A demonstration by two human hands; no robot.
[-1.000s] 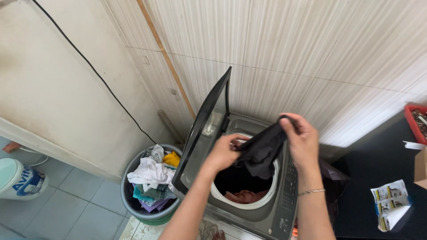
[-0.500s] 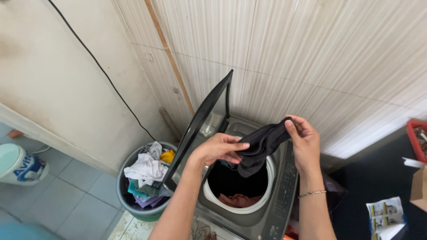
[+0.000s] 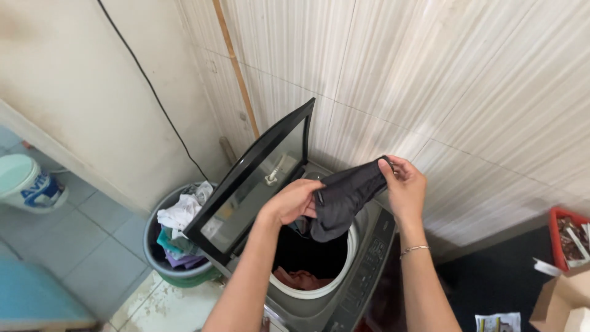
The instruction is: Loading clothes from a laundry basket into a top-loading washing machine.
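Head view. Dark garment (image 3: 344, 198) was held spread between both hands directly above the drum opening of the top-loading washing machine (image 3: 344, 289). Left hand (image 3: 292, 201) was closed on the garment's near-left edge, fingers curled over the cloth. Right hand (image 3: 402, 184) was pinched shut on its upper right corner, thumb against fingertips, with a thin bracelet (image 3: 415, 249) noted on that wrist. The lower part of the garment hung slack just over the white drum rim, not yet inside.

Progress, as judged: the machine's lid (image 3: 252, 184) was found raised and tilted toward the left, and reddish clothing (image 3: 299, 278) was already seen at the bottom of the drum, so part of the load was taken as in. The dark garment was not yet released. A round basket (image 3: 161, 258) left of the machine was noted heaped with white, teal and purple clothes (image 3: 179, 227), so a good share was judged left to load.

Surroundings, relative to the machine: a black cable (image 3: 153, 92) was seen running down the wall to the left, behind the basket. A white bucket (image 3: 27, 184) was noted far left on the tiled floor. To the right, a red tray (image 3: 568, 237) and a cardboard box (image 3: 556, 301) were recorded, with a printed leaflet (image 3: 498, 321) below them.

Obstructions: none was seen between garment and drum; the raised lid stood close beside the left forearm.
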